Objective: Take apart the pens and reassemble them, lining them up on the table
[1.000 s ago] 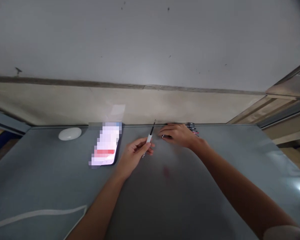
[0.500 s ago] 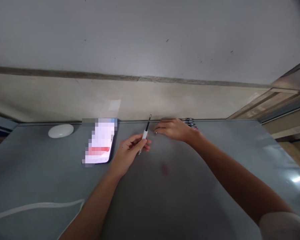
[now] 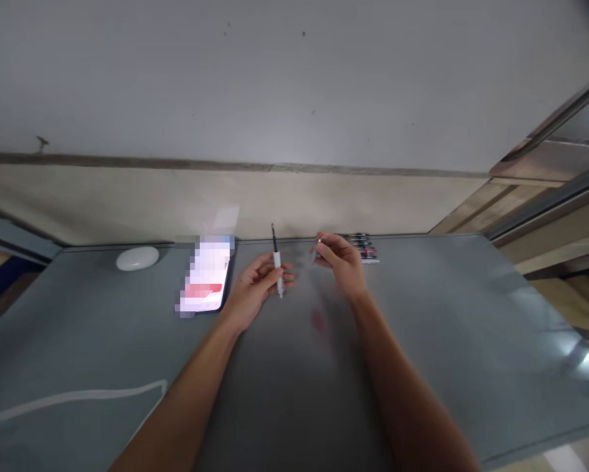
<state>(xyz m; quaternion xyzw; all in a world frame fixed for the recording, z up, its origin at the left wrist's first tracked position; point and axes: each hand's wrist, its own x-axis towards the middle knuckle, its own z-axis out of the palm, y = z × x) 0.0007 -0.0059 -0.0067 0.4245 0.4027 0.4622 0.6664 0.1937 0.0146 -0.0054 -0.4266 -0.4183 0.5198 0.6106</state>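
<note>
My left hand [image 3: 249, 288] is closed on a white pen barrel [image 3: 278, 272], with a dark refill [image 3: 274, 237] standing out of its upper end. To the right, my right hand [image 3: 343, 259] pinches a small clear piece with a shiny metal end [image 3: 320, 241], blurred by motion. The two hands are apart, both above the grey table. Behind my right hand, several pens [image 3: 365, 246] lie side by side at the table's back edge, partly hidden by the hand.
A phone [image 3: 208, 272] with a lit, blurred-out screen lies left of my left hand. Farther left is a white rounded object [image 3: 137, 258]. A white cable [image 3: 78, 396] runs across the front left. A wall [image 3: 284, 196] rises behind the grey table [image 3: 284, 393].
My right hand has lifted from the tabletop near the back edge and turned, with the small clear piece in its fingers. The pen barrel in my left hand now points more upright.
</note>
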